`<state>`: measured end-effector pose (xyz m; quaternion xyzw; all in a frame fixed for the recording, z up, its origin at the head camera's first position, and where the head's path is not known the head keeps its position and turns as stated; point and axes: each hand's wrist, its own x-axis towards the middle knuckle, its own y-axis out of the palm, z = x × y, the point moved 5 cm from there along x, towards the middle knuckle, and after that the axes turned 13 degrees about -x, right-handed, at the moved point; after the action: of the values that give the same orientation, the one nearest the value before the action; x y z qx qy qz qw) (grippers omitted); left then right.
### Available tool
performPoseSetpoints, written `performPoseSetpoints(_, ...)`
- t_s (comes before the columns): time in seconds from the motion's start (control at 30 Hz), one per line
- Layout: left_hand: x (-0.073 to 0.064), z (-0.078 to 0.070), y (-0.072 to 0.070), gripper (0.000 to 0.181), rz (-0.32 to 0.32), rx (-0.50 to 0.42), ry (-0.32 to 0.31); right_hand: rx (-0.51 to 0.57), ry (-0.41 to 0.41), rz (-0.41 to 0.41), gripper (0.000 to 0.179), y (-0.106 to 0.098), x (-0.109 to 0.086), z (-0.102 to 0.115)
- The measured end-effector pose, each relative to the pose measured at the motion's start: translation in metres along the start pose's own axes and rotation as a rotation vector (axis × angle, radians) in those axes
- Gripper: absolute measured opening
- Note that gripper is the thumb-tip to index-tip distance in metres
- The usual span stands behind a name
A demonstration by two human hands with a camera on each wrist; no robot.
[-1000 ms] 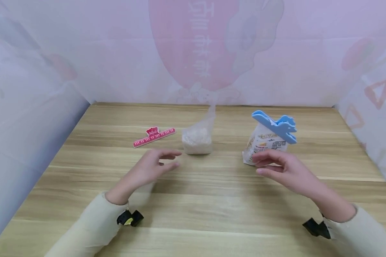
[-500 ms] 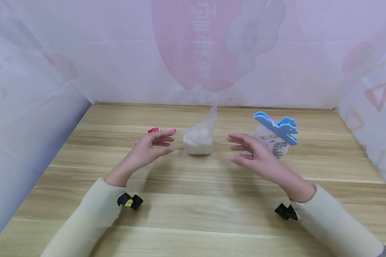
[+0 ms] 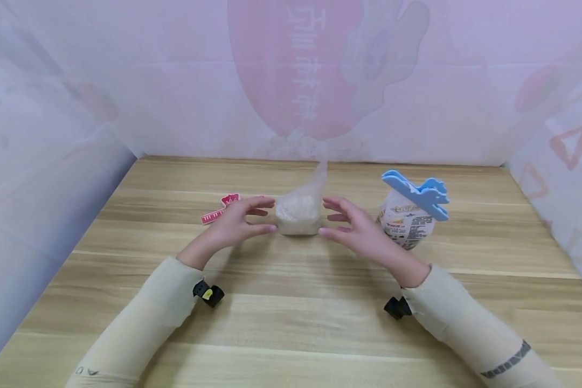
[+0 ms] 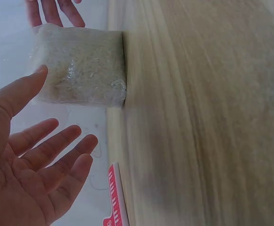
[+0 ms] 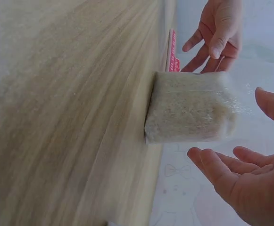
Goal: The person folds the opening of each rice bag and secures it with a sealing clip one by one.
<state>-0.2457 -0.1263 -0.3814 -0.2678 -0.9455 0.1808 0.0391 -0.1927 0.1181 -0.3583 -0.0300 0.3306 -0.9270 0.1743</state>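
A clear plastic bag of rice-like grains stands upright on the wooden table, its loose top pointing up. My left hand is at the bag's left side, fingers spread and gently bent, fingertips close to the plastic. On the opposite side my right hand faces it, thumb and fingers apart, fingertips right by the bag. In the left wrist view the bag lies beyond my left palm. In the right wrist view a gap shows between the bag and my right fingers. Neither hand grips anything.
A red clip with a piano-key pattern lies left of the bag, partly hidden behind my left hand. To the right stands a printed white bag closed with a blue clip. Printed cloth walls enclose the table.
My right hand has moved left, away from the printed bag, to the grain bag's right side. My left hand has risen over the red clip and then shifted right toward the grain bag.
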Motion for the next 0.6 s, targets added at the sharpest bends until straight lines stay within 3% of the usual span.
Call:
performPoseSetpoints(0.23, 0.009, 0.005, 0.004, 0.064, 0.015, -0.013, -0.016, -0.005, 0.037, 0.008, 0.071, 0.006, 0.017, -0.003)
performPoseSetpoints(0.47, 0.014, 0.008, 0.011, 0.062, 0.052, -0.069, -0.007, 0.085, 0.046, 0.021, 0.069, 0.016, 0.030, -0.005)
performPoseSetpoints(0.6, 0.015, 0.010, 0.013, 0.060, 0.065, -0.047, 0.000, 0.103, 0.056, 0.041, 0.065, 0.022, 0.034, -0.006)
